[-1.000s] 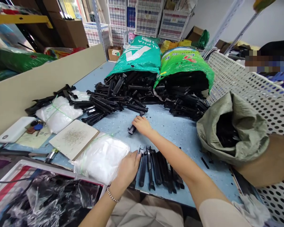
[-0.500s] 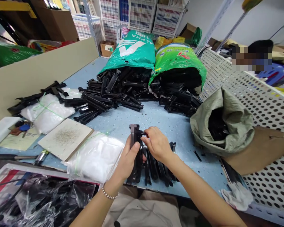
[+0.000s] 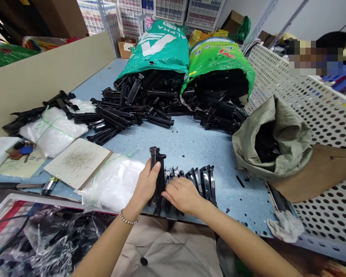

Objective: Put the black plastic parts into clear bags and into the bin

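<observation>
My left hand (image 3: pixel 146 181) is wrapped round a long black plastic part (image 3: pixel 155 154), thumb along its upper side, and holds it near the table's front edge. It seems to be more than one piece pressed together. Just to its right, my right hand (image 3: pixel 182 194) is curled low over a row of similar black plastic parts (image 3: pixel 206 181). Its thumb is close to the held part, and what the fingertips grip is hidden beneath the hand. Several parts in the row lie side by side, pointing away from me.
Black parts (image 3: pixel 115 115) spill from a teal sack (image 3: pixel 158 46) and a green sack (image 3: pixel 219 57). Left are a square board (image 3: pixel 77 161) and a clear-wrapped white bundle (image 3: pixel 112 184). Right are an open grey-green sack (image 3: pixel 294 142) and a perforated white panel (image 3: pixel 331 123). A person sits beyond it.
My right hand has moved down from the top of the held part to the row beside it. The left hand has shifted slightly left with the part. The camera view has tilted down.
</observation>
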A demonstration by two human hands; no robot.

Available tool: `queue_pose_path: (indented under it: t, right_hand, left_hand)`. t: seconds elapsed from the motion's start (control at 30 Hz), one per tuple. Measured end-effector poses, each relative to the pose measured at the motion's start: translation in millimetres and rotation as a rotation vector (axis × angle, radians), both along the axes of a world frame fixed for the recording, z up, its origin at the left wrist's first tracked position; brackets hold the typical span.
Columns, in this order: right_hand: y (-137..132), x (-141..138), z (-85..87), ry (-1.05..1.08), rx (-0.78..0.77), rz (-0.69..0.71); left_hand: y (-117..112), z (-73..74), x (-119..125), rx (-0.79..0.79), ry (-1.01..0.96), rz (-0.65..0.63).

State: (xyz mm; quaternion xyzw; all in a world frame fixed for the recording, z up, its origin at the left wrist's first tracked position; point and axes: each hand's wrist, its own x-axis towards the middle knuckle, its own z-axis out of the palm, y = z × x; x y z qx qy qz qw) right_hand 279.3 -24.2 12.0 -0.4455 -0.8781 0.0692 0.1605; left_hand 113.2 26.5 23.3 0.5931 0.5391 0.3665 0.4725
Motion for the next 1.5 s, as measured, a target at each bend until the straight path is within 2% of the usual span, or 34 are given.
queue_pose_path:
  t: [0.07,0.13,0.17,0.2,0.3,0.4,0.5,0.57,0.63,0.73,0.83,0.93,1.0,1.07,1.2,1.27,1.33,1.43,1.5]
  right_hand:
    - [31.1,6.6,-0.2,-0.031,-0.129,-0.091]
    - [79.3,12.8,3.2,-0.060,-0.223,-0.270]
    - [106.4,14.3,5.6,-0.060,-0.230,-0.386]
    - [133.3,14.4,8.0,-0.060,-0.210,-0.442]
    - [199.4,7.6,12.4,-0.072,-0.179,-0.527]
    - [232.0,2.7,9.6,-0.107,-0.232,-0.545]
    - [238.4,12.1,5.9,-0.139,-0.315,-0.522]
    - [231.1,27.2,8.8,-0.144,-0.370,-0.486]
    - [211.1,45.0,17.3,-0.138,-0.405,-0.453]
    - [148.7,60.4,33.5,-0.079,-0.427,-0.400]
    - [58.7,47.4,38.0,0.165,-0.500,-0.265]
    - [-17.0,17.7,25.3,0.231,-0.376,-0.292]
    - [-43.7,3.2,14.6,0.278,-0.344,-0.396]
    - [-53.0,-2.0,8.0,0.353,-0.389,-0.466]
    - [-52.2,4.5,7.0,0.479,-0.533,-0.465]
    - [-52.4,8.4,6.1,0.533,-0.616,-0.480]
    - [-53.5,9.4,3.2,0.680,-0.716,-0.528]
    - [-53.7,2.4,-0.4,1.063,-0.847,-0.571]
    - [-52.4,-7.5,-0.4,1.259,-0.908,-0.539]
  left_hand:
    - [-2.6,-7.6,-3.8,0.016,0.197,-0.034]
    - [-9.2,-16.3,-3.6,-0.020,0.452,-0.091]
    - [-13.5,-21.0,-1.2,-0.037,0.572,-0.115]
    - [-17.8,-25.6,2.7,-0.044,0.671,-0.132]
    - [-26.6,-37.4,18.5,-0.016,0.840,-0.153]
    - [-26.8,-42.6,29.2,-0.009,0.894,-0.169]
    - [-23.3,-43.0,28.6,-0.016,0.877,-0.180]
    - [-21.2,-43.1,23.7,-0.035,0.833,-0.177]
    - [-20.2,-44.1,17.8,-0.056,0.730,-0.152]
    - [-22.2,-45.8,12.5,-0.145,0.338,-0.046]
    - [-29.5,-44.0,15.6,-0.291,-0.187,0.096]
    - [-40.7,-37.5,23.0,-0.375,-0.485,0.155]
    - [-48.7,-32.8,26.3,-0.418,-0.562,0.132]
    - [-55.8,-28.8,26.1,-0.422,-0.579,0.104]
    - [-63.0,-20.4,11.3,-0.331,-0.516,0.047]
    - [-62.6,-15.9,-4.7,-0.243,-0.344,-0.029]
    - [-61.4,-13.9,-25.3,-0.059,0.007,-0.037]
    - [-61.3,-19.5,-57.0,0.234,0.618,0.022]
    - [-61.7,-26.7,-74.3,0.304,0.833,-0.021]
